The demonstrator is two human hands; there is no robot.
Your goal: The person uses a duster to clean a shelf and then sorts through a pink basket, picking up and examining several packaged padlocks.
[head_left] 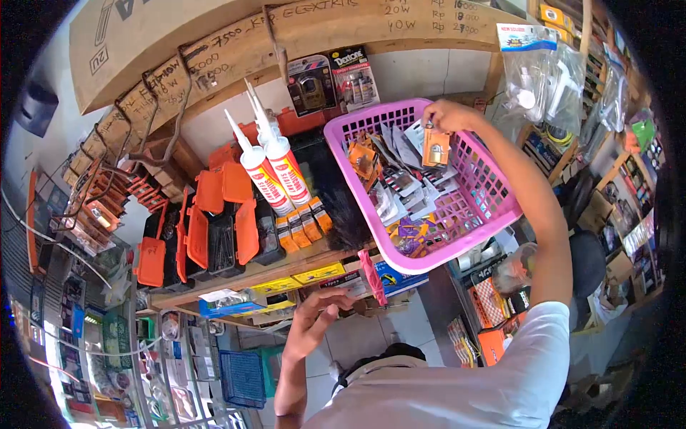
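My right hand (451,116) is closed on the top of a small orange package with a padlock (435,148), held upright above the far side of a pink plastic basket (421,259). Inside the basket lie several carded packages (404,179) and purple-and-yellow packets (411,236). Low in front of the wooden shelf, my left hand (319,319) holds nothing, its fingers apart and slightly curled. A pink strip (372,277) hangs at the shelf edge, to the right of that hand.
Left of the basket stand silicone sealant tubes (288,171), small orange boxes (306,225) and black bins with orange lids (198,236). Bagged goods (527,79) hang at the upper right. A blue crate (241,379) sits on the floor, lower left.
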